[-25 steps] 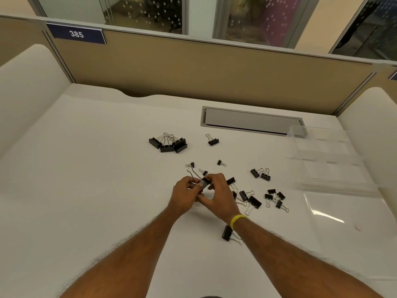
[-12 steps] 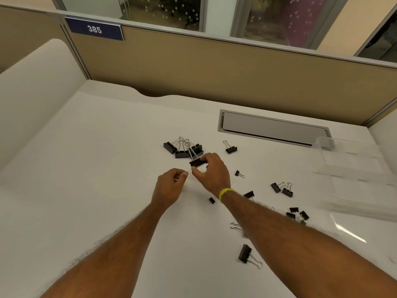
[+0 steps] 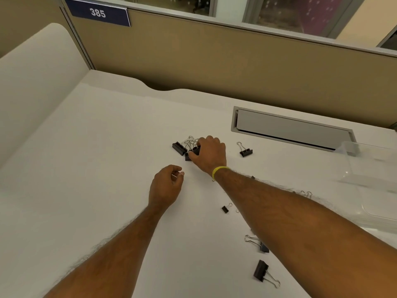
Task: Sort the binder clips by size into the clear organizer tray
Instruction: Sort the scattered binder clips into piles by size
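Note:
My right hand (image 3: 209,154) reaches to a cluster of large black binder clips (image 3: 179,148) in the middle of the white desk, its fingers closed on one large black clip (image 3: 195,150) at the cluster's edge. My left hand (image 3: 165,186) hovers nearer to me, thumb and fingers pinched together; whether something thin is between them is unclear. A medium clip (image 3: 246,152) lies right of the cluster. More clips lie near my right forearm: a small one (image 3: 225,209), one partly hidden (image 3: 263,247) and a large one (image 3: 261,271). The clear organizer tray (image 3: 369,168) stands at the right edge.
A grey cable hatch (image 3: 290,130) is set into the desk behind the clips. Tan partition walls (image 3: 193,61) close off the back, with a "385" sign (image 3: 97,12). A clear lid (image 3: 382,214) lies in front of the tray.
My hands have separated. The right hand carried a large clip away from me to the cluster; the left stayed behind, pinched. The view has shifted left, so the tray sits at the edge.

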Motion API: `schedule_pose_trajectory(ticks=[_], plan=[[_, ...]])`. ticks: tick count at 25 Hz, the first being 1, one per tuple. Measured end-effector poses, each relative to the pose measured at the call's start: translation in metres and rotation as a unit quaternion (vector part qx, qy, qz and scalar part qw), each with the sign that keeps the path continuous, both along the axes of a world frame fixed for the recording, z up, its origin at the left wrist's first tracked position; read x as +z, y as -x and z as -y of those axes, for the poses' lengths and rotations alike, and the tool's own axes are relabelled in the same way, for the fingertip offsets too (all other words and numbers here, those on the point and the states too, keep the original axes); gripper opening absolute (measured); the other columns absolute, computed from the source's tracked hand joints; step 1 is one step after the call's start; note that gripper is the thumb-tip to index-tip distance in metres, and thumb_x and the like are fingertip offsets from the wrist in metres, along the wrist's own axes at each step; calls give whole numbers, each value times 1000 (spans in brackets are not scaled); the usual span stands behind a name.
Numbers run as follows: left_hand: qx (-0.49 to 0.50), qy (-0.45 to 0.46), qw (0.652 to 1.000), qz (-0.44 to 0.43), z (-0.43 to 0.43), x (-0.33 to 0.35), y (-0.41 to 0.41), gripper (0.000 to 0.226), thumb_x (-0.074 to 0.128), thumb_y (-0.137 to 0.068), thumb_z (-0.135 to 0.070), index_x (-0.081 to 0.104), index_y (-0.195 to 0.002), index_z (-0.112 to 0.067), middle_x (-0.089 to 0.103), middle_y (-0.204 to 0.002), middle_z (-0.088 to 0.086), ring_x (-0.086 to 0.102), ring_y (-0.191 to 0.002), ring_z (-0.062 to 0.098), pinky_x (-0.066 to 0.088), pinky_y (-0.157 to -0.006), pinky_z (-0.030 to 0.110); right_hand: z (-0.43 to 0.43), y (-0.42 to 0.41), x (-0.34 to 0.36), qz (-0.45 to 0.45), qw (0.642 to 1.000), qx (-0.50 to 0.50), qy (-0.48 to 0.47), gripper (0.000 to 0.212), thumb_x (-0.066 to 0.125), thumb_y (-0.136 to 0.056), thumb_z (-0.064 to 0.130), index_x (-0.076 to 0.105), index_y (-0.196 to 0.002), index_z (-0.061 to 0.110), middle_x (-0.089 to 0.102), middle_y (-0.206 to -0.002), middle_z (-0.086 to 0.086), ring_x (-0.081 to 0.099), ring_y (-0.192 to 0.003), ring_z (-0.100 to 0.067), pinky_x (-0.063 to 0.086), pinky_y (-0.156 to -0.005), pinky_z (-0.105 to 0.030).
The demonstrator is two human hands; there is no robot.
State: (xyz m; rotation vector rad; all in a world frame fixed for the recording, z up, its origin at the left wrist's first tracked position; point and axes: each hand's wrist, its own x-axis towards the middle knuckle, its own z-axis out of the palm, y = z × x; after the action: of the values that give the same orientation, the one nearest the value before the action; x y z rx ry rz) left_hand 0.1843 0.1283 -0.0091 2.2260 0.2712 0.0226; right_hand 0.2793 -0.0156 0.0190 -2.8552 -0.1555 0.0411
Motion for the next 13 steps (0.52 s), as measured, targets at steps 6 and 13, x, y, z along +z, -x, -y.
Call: schedule_pose_trajectory(ticks=[6,13], plan=[[-16,-9,1000,11,8,-2,4,21,60,-92,-28,65,-110,-18,64,-93,-10,59,-77,4,45,-68,18,8,12,1,22,999,11,-41,48,60,-84,50,58,-117,16,57,-114,-5,50,-108,-26,40,-91,-41],[-112,-33,993,24,37,-6,30,26,61,-92,-27,63,-116,-16,64,-106,-4,59,-94,10,45,-79,21,57,75,-10,-9,990,55,-129,57,67,-83,39,51,-132,15,50,-134,-4,45,-123,-23,37,-104,-39]])
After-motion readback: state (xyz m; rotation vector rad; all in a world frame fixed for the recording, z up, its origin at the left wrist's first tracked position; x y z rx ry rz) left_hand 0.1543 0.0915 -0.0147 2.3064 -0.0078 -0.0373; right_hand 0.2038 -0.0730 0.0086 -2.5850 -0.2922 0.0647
